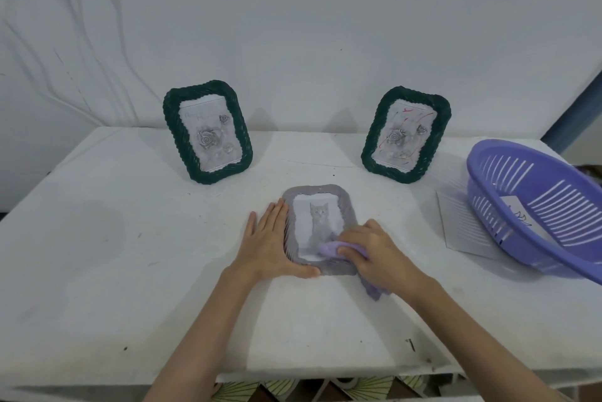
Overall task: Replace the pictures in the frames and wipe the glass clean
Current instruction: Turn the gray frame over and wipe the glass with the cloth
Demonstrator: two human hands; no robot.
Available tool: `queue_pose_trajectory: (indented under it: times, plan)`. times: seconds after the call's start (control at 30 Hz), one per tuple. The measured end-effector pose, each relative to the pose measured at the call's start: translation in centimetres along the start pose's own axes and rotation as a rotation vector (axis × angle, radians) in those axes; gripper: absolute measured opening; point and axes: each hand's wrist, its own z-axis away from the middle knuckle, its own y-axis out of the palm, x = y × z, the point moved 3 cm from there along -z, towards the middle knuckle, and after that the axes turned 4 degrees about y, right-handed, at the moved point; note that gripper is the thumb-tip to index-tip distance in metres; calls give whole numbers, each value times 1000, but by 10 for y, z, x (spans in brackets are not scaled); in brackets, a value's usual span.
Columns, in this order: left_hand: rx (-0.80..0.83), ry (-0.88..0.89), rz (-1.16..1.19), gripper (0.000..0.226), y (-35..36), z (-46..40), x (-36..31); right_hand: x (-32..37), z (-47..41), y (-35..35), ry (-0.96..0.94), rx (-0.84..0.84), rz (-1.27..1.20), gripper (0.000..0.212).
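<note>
A grey woven frame (321, 194) with a kitten picture lies flat at the middle of the white table. My left hand (272, 242) rests flat against its left edge, fingers together, thumb along the bottom edge. My right hand (378, 250) presses a lilac cloth (327, 249) onto the lower right of the glass; more cloth hangs out below the wrist. Two dark green woven frames stand upright at the back: the left one (208, 131) holds a rose picture, the right one (405, 134) a rose picture with red scribbles on it.
A purple slotted plastic basket (534, 203) sits tilted at the right, with paper inside. Under its near side lies a white sheet of paper (462, 225). The white table (130, 271) ends at a front edge near the bottom; a white wall stands behind.
</note>
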Motion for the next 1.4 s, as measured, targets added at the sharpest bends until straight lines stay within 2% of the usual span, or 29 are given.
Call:
queue_pose_trajectory:
  times: [0.1, 0.23, 0.37, 0.5, 0.57, 0.7, 0.77, 0.87, 0.93, 1.0, 1.07, 1.13, 1.27, 1.33, 1.4]
  plan:
    - [10, -3, -1, 146, 0, -2, -1, -10, 13, -9, -43, 37, -40, 31]
    - [22, -6, -2, 146, -1, -2, 0, -5, -9, -6, -21, -80, -26, 27]
    - [14, -4, 9, 147, 0, -1, -1, 5, 13, 4, -103, -39, -116, 27]
    - [19, -7, 13, 146, -1, -1, 0, -15, -16, -8, 12, -213, -57, 22]
    - [20, -16, 12, 146, -1, -2, 0, -6, -32, 2, 7, -267, -24, 21]
    - [13, -15, 20, 148, -1, -2, -2, 6, -10, 15, -169, -168, 20, 30]
    - [12, -16, 26, 148, -2, -2, -1, -8, -13, 3, -110, -206, 9, 32]
    - [33, -27, 34, 148, -4, -3, -1, -13, -54, -2, 57, -271, 71, 22]
    - [34, -26, 31, 147, -4, -3, -2, 1, -81, 1, 83, -268, 109, 18]
    - [19, -12, 38, 145, -3, -2, -1, 19, -88, 9, 15, -216, 146, 20]
    - [-1, -3, 51, 145, -2, -2, -1, 34, -70, 14, -116, -232, 221, 31]
    - [-11, -13, 60, 145, -2, -2, 0, 40, -43, 18, -171, -187, 208, 18]
    - [-10, -31, 60, 148, -2, -2, -1, 22, -2, 12, -214, -86, 116, 27]
    - [5, -27, 46, 148, -3, -2, -1, 5, -3, 4, -165, -138, 96, 31]
    - [12, -28, 46, 148, -3, -1, 0, -3, -14, 1, -33, -197, 48, 36]
